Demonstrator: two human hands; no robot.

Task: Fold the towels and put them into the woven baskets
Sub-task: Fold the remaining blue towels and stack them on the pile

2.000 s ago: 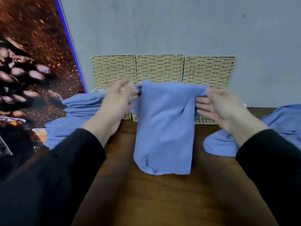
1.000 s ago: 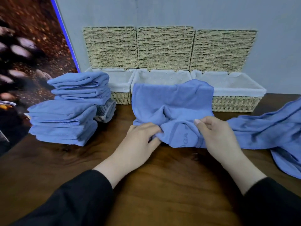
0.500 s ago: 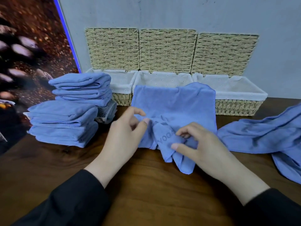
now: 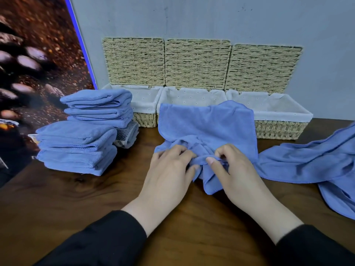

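Observation:
A blue towel [image 4: 207, 125] lies half spread on the wooden table, its far edge draped against the middle woven basket [image 4: 192, 95]. My left hand [image 4: 169, 169] and my right hand [image 4: 230, 169] meet at its bunched near edge, and both pinch the crumpled cloth. Left basket [image 4: 146, 100] and right basket [image 4: 278, 127] flank the middle one; all three have white liners and raised woven lids, and no towel shows inside them.
Two stacks of folded blue towels [image 4: 84, 135] stand at the left, with a grey striped cloth [image 4: 127, 135] behind them. More unfolded blue towel [image 4: 317, 160] sprawls at the right. A printed panel [image 4: 34, 64] leans at the far left. Bare table [image 4: 96, 198] lies near me.
The towel came down from being held up in the air onto the table. My hands have moved from its top corners to its near edge, where they now gather the cloth together.

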